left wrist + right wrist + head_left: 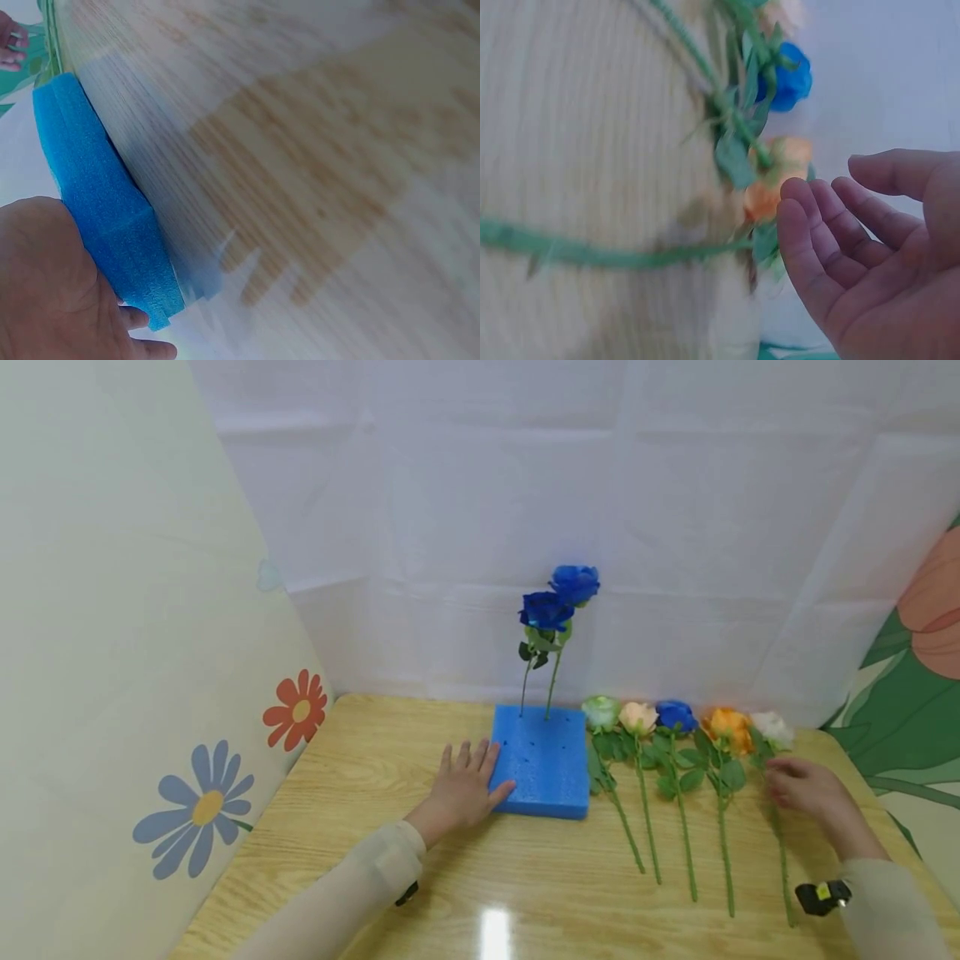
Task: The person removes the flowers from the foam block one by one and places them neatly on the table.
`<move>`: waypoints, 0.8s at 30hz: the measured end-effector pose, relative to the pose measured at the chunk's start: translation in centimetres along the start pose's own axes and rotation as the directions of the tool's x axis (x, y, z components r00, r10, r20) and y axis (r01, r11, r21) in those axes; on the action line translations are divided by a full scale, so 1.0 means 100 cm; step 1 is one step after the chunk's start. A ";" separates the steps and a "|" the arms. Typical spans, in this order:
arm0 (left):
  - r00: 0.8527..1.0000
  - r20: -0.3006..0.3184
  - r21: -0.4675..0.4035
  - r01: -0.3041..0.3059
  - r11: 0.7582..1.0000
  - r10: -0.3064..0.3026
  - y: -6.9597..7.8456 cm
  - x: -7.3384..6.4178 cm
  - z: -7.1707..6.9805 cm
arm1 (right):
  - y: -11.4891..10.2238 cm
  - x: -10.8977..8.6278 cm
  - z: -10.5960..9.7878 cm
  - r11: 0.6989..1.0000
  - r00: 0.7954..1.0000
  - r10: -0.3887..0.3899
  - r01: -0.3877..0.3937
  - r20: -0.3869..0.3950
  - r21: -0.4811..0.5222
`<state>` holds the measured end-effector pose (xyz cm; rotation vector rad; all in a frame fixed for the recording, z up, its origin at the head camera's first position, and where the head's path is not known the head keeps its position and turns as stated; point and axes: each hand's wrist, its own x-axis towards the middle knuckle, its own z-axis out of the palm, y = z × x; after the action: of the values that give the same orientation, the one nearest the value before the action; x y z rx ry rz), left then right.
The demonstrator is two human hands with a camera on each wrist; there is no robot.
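A blue foam block [540,777] lies on the table with two blue roses [555,602] standing upright in it by their stems. My left hand [461,789] rests at its left side, fingers straight and spread, the thumb reaching over the near left part. The left wrist view shows that palm [56,289] against the foam's side [112,202]. Over at the far right, my right hand [810,789] is just beside the white rose [772,729], above its stem. Its loosely bent fingers [802,240] stand apart from the thumb, with nothing between them.
Left of the white rose lie a green rose [602,713], a peach rose [637,717], a blue rose [677,716] and an orange rose [727,731], stems toward me. A white cloth [450,527] hangs behind the table [375,752]. Flower-patterned panels flank both sides.
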<state>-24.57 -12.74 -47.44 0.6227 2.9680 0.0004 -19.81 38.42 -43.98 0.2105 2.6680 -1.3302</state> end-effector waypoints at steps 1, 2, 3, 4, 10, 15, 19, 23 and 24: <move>1.000 -0.002 0.002 0.000 1.000 0.000 0.000 0.000 0.000 | -0.003 0.000 0.002 1.000 1.000 -0.014 0.014 0.001 -0.006; 1.000 -0.001 0.005 0.000 1.000 0.000 0.000 0.000 0.000 | -0.006 0.000 0.003 1.000 1.000 -0.028 0.028 0.001 -0.002; 1.000 -0.002 0.006 0.000 1.000 0.000 0.000 0.000 0.000 | -0.009 0.000 0.005 0.999 0.999 -0.043 0.043 0.002 -0.003; 1.000 0.000 0.008 0.001 1.000 -0.001 0.000 -0.001 0.000 | -0.013 0.000 0.007 0.999 0.999 -0.049 0.049 0.001 -0.007; 1.000 0.005 -0.004 0.001 1.000 -0.001 0.002 -0.002 -0.003 | -0.027 0.003 0.015 0.999 0.999 -0.046 0.046 0.012 -0.018; 1.000 0.003 -0.006 0.002 1.000 -0.002 0.002 -0.002 -0.004 | -0.036 0.005 0.021 0.996 0.997 -0.083 0.083 0.004 0.020; 1.000 0.000 -0.006 0.003 1.000 -0.003 0.002 -0.003 -0.004 | -0.043 0.008 0.028 0.994 0.995 -0.100 0.100 0.006 0.046; 1.000 0.003 -0.006 0.005 1.000 -0.005 0.002 -0.003 -0.005 | -0.052 0.010 0.034 0.994 0.995 -0.097 0.097 -0.001 0.053; 1.000 0.004 -0.006 0.005 1.000 -0.005 0.002 -0.003 -0.005 | -0.054 0.010 0.036 0.993 0.995 -0.097 0.097 -0.006 0.060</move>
<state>-24.28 -12.62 -46.92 0.6138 2.9647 0.0070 -21.61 32.38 -42.12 0.0901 2.6739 -1.4410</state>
